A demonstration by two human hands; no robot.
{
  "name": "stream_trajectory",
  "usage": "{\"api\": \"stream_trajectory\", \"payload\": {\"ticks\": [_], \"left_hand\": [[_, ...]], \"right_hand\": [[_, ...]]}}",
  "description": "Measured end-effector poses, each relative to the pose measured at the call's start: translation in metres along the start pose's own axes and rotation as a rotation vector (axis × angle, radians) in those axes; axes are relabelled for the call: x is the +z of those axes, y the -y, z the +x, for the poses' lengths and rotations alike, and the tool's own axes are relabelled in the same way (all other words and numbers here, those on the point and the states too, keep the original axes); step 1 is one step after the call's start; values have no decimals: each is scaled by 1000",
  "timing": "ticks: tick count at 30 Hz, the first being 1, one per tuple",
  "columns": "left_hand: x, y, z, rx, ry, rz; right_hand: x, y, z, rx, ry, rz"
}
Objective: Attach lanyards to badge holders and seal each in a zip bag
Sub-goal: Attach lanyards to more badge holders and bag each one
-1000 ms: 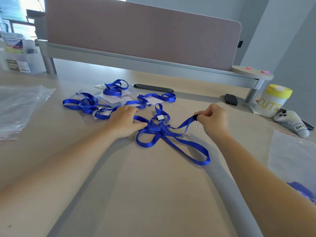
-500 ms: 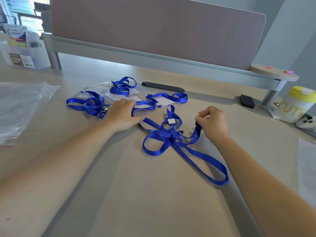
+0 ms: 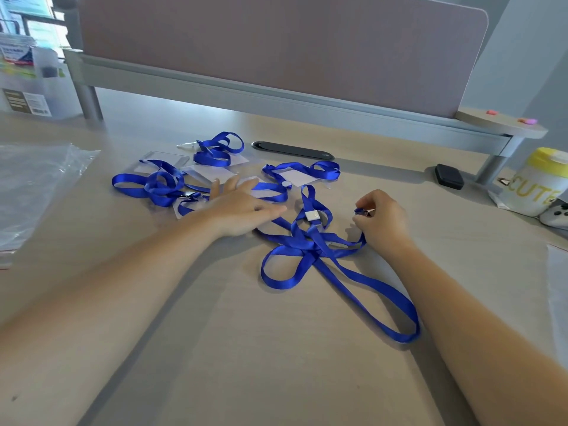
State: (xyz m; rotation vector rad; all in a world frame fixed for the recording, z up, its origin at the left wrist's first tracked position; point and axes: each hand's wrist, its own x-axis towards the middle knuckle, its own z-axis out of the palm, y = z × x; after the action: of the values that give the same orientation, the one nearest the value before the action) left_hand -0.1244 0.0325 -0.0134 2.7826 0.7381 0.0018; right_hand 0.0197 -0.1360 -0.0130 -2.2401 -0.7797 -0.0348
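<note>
Pale wood-grain desk (image 3: pixel 276 364) carries all items, with a mauve fabric divider panel (image 3: pixel 276 50) at its far edge. Crinkled clear plastic zip bags (image 3: pixel 33 186) lie at the desk's left edge. Tangled blue ribbon lanyard (image 3: pixel 310 250) lies at centre, its long loop trailing toward the near right. More blue lanyards (image 3: pixel 153 186) lie beyond, over clear flat plastic badge holders (image 3: pixel 212 173). White tub with yellow lid (image 3: pixel 538 182) stands far right. Left hand (image 3: pixel 242 207): fingers spread and straight, lying flat over the lanyards and holders. Right hand (image 3: pixel 381 219): fingers curled, pinching the small metal clip (image 3: pixel 364 212) at the tangled lanyard's end.
</note>
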Motion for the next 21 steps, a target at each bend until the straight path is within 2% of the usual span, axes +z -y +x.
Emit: {"api": "stream_trajectory", "payload": {"ticks": [8,13,15,18,21], "left_hand": [[15,-46,8,137,86,16],[16,-58,14,227,-118,9],[14,-53,16,200,-90,-5],[15,-46,18,63,-10,41],[13,-43,22,-11,-43,145]], "right_hand": [[-28,-19,-12,38,-61,35],[-43,-33,-17,34,-70,17],[-45,-36,-17,28,-48,-6],[-45,-38,-17,31,-18,-48],[-42,-39,-15,32,-24,-27]]}}
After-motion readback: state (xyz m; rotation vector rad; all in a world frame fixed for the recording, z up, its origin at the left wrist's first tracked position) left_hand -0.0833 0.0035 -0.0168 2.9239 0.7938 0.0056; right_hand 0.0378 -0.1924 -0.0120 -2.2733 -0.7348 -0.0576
